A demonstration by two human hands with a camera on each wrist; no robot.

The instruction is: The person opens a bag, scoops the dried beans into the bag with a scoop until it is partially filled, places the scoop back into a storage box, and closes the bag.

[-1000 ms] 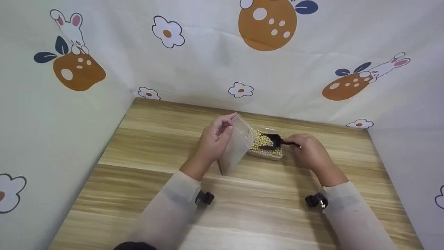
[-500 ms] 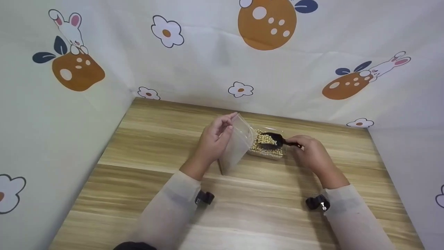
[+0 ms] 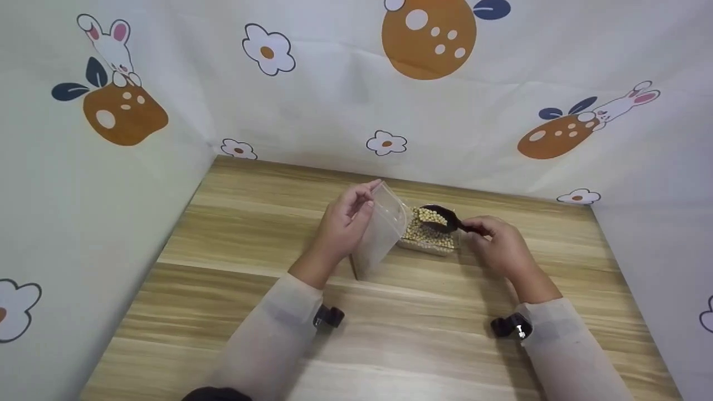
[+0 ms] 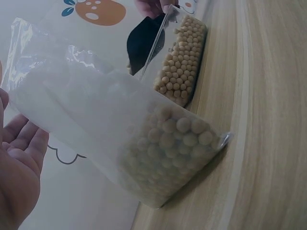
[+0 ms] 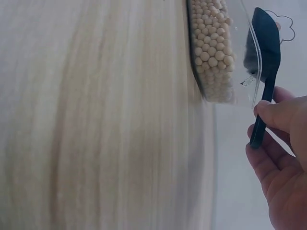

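Bench (image 3: 223, 312): wood-grain top, boxed in by a pale backdrop (image 3: 323, 106) printed with oranges, rabbits and flowers.

Black scoop (image 3: 450, 218): above the far part of the clear container (image 3: 426, 249), a load of yellow pellets (image 3: 432, 215) heaped towards its front lip. Contact with the rim: cannot tell. Right hand (image 3: 496, 239) pinches the handle between thumb and fingers.

Container: on the bench, more pellets inside. Just left of it, the translucent bag (image 3: 373, 245) leans with its base on the bench, its upper end overlapping the container's left end in the head view. Left wrist view shows pellets in the bag's bottom. Left hand (image 3: 345, 223) grips its upper edge; how wide the mouth gapes is unclear.

Technique, my judgement: keep the scoop near level, since a forward-heaped load should roll off at a small tilt. Clear the rim before travelling left. Spread the mouth and steady the bag; tip only with the lip well inside, slowly.
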